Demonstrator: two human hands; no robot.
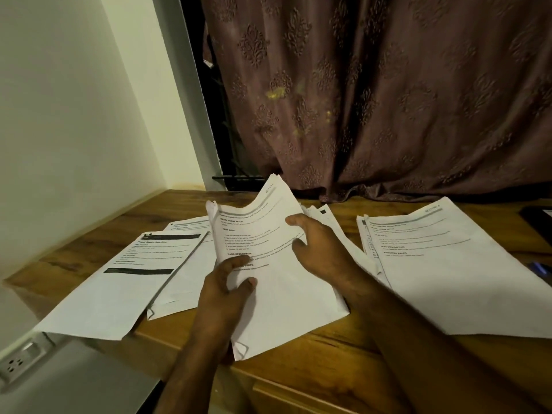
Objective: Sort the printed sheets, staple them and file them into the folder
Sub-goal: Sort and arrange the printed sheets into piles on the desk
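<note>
A thin stack of printed sheets is lifted off the wooden desk at the centre, its far corner curling up. My left hand grips the stack's left edge, thumb on top. My right hand rests on the top sheet with fingers spread, pressing its right side. A second pile of printed sheets lies flat to the right. Two more printed sheets lie overlapping on the left, one hanging over the desk's front edge. No stapler or folder is visible.
A patterned brown curtain hangs behind the desk. A white wall borders the left side, with a power socket low down. A dark flat object and a blue pen-like item sit at the far right edge.
</note>
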